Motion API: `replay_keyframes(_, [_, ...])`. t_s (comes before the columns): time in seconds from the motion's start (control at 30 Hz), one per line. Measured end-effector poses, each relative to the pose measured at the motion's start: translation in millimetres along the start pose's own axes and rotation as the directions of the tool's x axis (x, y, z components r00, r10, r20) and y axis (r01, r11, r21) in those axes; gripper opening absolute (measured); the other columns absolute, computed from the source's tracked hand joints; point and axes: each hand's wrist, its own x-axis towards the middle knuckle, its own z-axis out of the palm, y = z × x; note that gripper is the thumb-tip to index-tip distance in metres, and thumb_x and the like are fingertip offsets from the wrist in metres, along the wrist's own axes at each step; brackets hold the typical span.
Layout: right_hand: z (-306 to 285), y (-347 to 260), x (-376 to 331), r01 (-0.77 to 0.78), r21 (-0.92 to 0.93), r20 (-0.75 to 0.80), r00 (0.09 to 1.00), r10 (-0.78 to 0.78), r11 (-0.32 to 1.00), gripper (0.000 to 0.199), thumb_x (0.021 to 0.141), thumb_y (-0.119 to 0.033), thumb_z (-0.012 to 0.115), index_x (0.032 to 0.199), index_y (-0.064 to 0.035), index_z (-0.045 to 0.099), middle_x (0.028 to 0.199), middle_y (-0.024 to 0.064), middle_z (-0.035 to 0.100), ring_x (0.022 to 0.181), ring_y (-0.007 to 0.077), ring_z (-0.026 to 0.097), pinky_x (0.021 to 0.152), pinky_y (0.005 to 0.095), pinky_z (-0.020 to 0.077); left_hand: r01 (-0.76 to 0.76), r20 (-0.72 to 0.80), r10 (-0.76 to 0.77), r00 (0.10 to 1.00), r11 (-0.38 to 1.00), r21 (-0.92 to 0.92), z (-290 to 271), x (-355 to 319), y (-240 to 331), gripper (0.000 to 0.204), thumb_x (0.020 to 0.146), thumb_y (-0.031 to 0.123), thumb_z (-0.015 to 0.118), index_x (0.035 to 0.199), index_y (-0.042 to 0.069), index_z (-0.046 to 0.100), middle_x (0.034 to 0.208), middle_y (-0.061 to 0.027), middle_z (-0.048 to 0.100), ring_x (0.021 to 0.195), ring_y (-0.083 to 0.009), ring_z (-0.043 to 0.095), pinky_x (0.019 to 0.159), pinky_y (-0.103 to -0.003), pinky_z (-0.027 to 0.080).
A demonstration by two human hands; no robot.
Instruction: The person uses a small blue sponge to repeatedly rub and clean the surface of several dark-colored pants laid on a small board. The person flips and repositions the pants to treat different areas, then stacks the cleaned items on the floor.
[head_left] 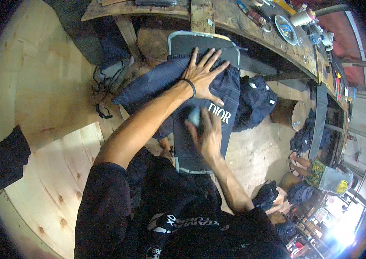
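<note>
Dark blue denim pants (228,84) with a gathered waistband and white printed lettering are drawn over a dark, pale-edged board (228,55). Spread flat on the cloth near the waistband is my left hand (204,77), with fingers apart and a dark band at its wrist. My right hand (209,136) is lower on the pants, beside the lettering, and blurred by motion. Its fingers close round a small light-blue piece (194,116) against the denim; the blur hides what kind of thing it is. The board's lower end (191,166) points toward my body.
A worn wooden bench (230,21) runs across the back, carrying a round dish (285,29) and a thread cone (302,17). More dark denim (256,101) lies right of the board, near a round wooden stool (293,114). Another person (327,175) sits at the far right.
</note>
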Motion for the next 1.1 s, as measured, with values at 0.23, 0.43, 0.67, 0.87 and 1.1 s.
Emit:
replay_keyframes(0.23, [2.2,-2.2,-15.4,0.143,0.028,0.366,0.920,-0.143,0.989,0.062,0.085,-0.018,0.085,0.137,0.0058,0.062,0.108,0.0223,0.060,0.102,0.0436,0.058,0.093,0.0528,0.0510,0.060,-0.076,-0.061,0.995,0.998,-0.018,3.9,3.9,5.3,0.155,0.049,0.097,0.078,0.175,0.028,0.021,0.181,-0.0242,0.007,0.167,-0.0453,0.007,0.126,-0.080,0.000])
replay_keyframes(0.43, [-5.1,2.8,-28.2,0.123,-0.061,0.146,0.983,-0.113,0.991,0.064,0.086,-0.016,0.083,0.143,0.0022,0.059,0.111,0.0235,0.061,0.105,0.0429,0.058,0.092,0.0530,0.0498,0.123,-0.055,-0.126,0.990,0.991,-0.058,5.4,6.3,5.7,0.156,0.047,0.098,0.077,0.175,0.027,0.022,0.182,-0.0235,0.006,0.167,-0.0454,0.002,0.125,-0.081,-0.007])
replay_keyframes(0.67, [-13.6,9.9,-53.3,0.256,0.076,0.375,0.888,-0.265,0.964,0.065,0.083,-0.017,0.088,0.141,-0.0018,0.064,0.113,0.0204,0.063,0.101,0.0390,0.059,0.088,0.0504,0.0511,0.153,-0.033,-0.152,0.988,0.988,0.017,-3.1,7.2,13.7,0.153,0.050,0.096,0.078,0.175,0.027,0.024,0.181,-0.0240,0.008,0.167,-0.0448,0.003,0.126,-0.079,-0.006])
replay_keyframes(0.87, [-29.0,11.4,-60.6,0.339,0.247,0.340,0.847,-0.409,0.908,0.060,0.086,-0.016,0.085,0.139,-0.0001,0.063,0.113,0.0221,0.063,0.103,0.0399,0.058,0.092,0.0524,0.0485,0.192,-0.010,-0.192,0.981,0.981,0.029,-1.9,7.2,16.4,0.151,0.051,0.098,0.077,0.175,0.029,0.025,0.181,-0.0231,0.010,0.167,-0.0443,0.006,0.127,-0.078,-0.004])
replay_keyframes(1.1, [-38.0,35.9,-58.1,0.271,0.183,0.443,0.836,-0.325,0.945,0.062,0.083,-0.020,0.090,0.136,0.0012,0.065,0.124,0.0223,0.065,0.108,0.0403,0.058,0.094,0.0519,0.0489,0.201,-0.008,-0.201,0.980,0.978,0.054,-1.5,8.2,18.3,0.147,0.052,0.097,0.076,0.173,0.027,0.031,0.181,-0.0224,0.013,0.168,-0.0430,0.006,0.126,-0.078,-0.006])
